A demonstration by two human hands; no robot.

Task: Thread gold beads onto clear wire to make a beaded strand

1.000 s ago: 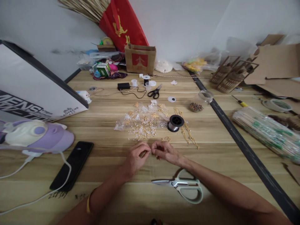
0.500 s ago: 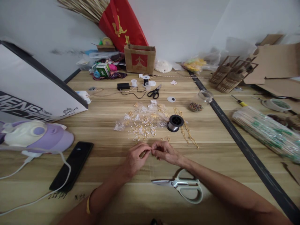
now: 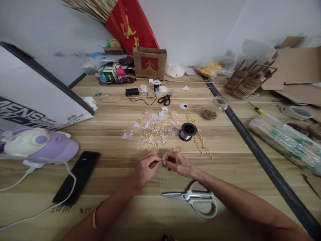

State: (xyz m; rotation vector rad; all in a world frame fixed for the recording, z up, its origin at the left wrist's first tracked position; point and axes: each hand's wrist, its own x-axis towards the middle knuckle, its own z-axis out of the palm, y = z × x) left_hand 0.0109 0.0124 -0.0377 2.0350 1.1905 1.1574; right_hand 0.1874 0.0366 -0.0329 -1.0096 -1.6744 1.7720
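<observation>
My left hand (image 3: 146, 168) and my right hand (image 3: 177, 163) meet fingertip to fingertip at the middle of the table. Both are pinched closed; what lies between the fingertips is too small to make out. A faint clear thread hangs down below them. Just beyond my hands lies a pile of small gold and clear beads (image 3: 152, 135), with a black spool of wire (image 3: 187, 131) to its right. A gold chain (image 3: 200, 142) is stretched out beside the spool. Nearer to me rest scissors with pale green handles (image 3: 192, 197), under my right wrist.
A black phone (image 3: 76, 177) with a white cable across it lies at the left. Black scissors (image 3: 166, 98) lie behind the beads. At the right are a jar of mixed beads (image 3: 210, 114) and a bag of sticks (image 3: 283, 140). A paper bag (image 3: 149, 63) stands at the back.
</observation>
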